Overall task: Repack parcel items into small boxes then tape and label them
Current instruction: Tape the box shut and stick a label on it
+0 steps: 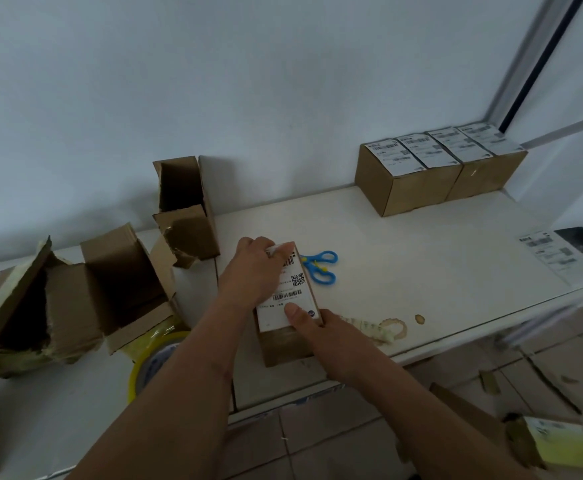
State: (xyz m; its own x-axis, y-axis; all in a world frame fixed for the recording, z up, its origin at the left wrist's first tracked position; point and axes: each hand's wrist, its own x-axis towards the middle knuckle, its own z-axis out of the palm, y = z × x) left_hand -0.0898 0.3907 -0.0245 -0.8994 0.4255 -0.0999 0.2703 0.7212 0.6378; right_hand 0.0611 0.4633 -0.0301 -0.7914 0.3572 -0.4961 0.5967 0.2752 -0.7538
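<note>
a: where's the small box (285, 337) right now?

b: on the white surface (421, 258), near its front edge, standing upright between the two hands. a white shipping label (288, 289) with barcodes and a qr code lies on its top face.

a: what's the left hand (252, 271) doing?

b: it lies over the left and far part of the label, fingers (279, 251) curled at the far edge, where a bit of the label's corner looks lifted. they seem to pinch that edge, though i can't tell for certain.

a: and the right hand (321, 329)?

b: it grips the box at the near right corner, thumb pressed flat on the label's lower part, the other fingers wrapped down the right side, mostly out of sight.

a: anything close by?

b: blue scissors (319, 266) with yellow at the pivot lie just beside the box, on its far right. a strip of crumpled tape (380, 329) sits near the right wrist. left of the arms there's a roll of yellowish tape (148, 362), partly behind the left forearm.

a: other boxes?

b: three torn, opened cartons (117, 282) on the left, flaps up. at the far right, against the wall, a row of labelled boxes (432, 168) touching each other. a loose label sheet (556, 258) lies at the right edge of the surface.
</note>
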